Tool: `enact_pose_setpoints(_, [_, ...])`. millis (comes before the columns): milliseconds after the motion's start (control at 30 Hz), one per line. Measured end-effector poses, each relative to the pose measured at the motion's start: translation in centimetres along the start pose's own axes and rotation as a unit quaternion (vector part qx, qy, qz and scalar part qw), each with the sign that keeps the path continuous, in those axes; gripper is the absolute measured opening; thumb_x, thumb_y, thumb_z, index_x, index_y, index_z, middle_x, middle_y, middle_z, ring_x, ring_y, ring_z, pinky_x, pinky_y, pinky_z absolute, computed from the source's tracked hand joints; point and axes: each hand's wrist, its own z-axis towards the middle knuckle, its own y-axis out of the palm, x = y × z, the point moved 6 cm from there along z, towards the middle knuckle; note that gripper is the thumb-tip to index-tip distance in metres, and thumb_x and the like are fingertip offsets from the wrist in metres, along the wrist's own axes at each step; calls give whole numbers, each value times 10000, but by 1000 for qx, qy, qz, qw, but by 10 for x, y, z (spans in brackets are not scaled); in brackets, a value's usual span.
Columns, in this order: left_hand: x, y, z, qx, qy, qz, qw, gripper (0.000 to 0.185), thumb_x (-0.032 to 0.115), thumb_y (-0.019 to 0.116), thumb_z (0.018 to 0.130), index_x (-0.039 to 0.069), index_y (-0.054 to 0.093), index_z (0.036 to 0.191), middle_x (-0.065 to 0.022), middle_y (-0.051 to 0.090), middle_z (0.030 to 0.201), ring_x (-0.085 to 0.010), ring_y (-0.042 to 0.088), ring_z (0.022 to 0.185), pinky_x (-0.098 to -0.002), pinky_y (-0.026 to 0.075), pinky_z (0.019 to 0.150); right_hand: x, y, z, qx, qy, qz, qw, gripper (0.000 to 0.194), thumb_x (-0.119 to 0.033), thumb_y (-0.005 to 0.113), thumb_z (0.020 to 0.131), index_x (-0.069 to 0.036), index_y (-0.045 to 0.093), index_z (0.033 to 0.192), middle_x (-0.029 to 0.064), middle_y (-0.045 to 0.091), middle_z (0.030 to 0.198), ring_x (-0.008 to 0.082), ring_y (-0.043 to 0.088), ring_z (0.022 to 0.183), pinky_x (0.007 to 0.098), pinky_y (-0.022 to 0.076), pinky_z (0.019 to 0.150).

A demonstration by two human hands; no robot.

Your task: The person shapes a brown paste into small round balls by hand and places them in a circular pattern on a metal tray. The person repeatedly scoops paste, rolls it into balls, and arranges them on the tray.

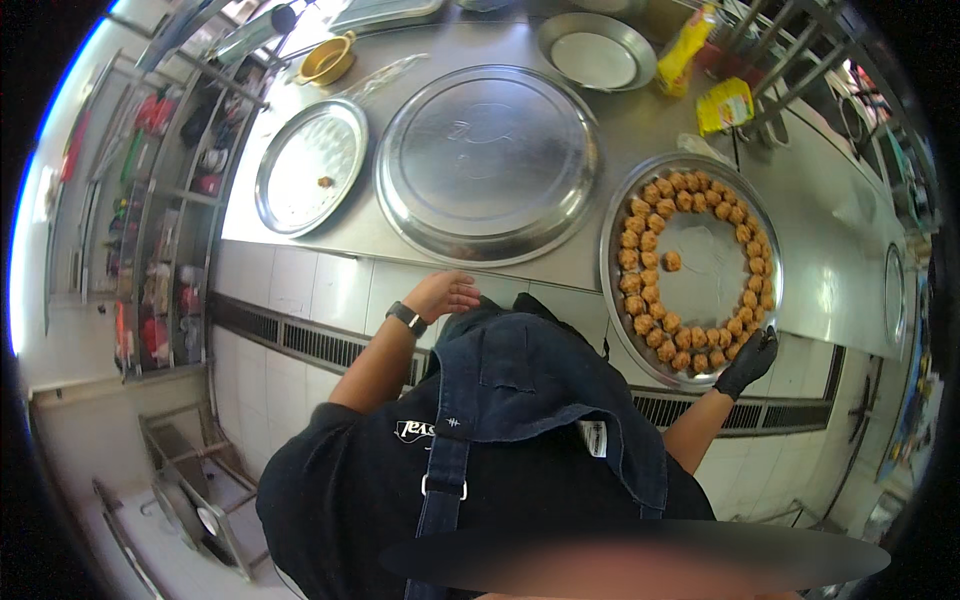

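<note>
A large round metal tray [701, 281] juts over the counter's front edge on the right. Brown balls of food [649, 240] form a ring on it, about two deep, and one single ball [671, 261] lies inside the ring. My right hand [752, 360], in a black glove, grips the tray's near right rim. My left hand [448, 295] is bare, with a watch at the wrist. It hovers in front of the counter, holding nothing, just short of an overturned round metal tray [487, 150].
A smaller metal tray [311, 169] with one brown bit stands at left on the steel counter [465, 45]. Behind are a gold-coloured pot [327, 61], a metal basin [598, 56] and yellow packets [724, 105]. A floor drain grate [322, 349] runs below; a loaded rack [176, 225] stands left.
</note>
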Motion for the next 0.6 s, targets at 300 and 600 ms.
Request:
enact_pose_setpoints(300, [-15, -11, 23, -11, 81, -250, 965, 532, 215, 393, 1053, -128, 279, 1443, -289, 385, 1491, -369, 435, 1370, -425, 410, 1100, -109, 32, -9, -55, -107, 232, 965, 281, -110, 572, 972, 31, 640, 1205, 111, 685, 1135, 210, 634, 1036, 323, 492, 930])
enact_pose_setpoints(600, [-6, -12, 29, 60, 122, -195, 971, 215, 248, 501, 1040, 53, 538, 1123, -121, 646, 1061, -243, 649, 1035, -356, 529, 841, -121, 29, -19, -81, -114, 238, 961, 291, -114, 576, 976, 39, 655, 1211, 128, 683, 1185, 225, 628, 1083, 338, 477, 989])
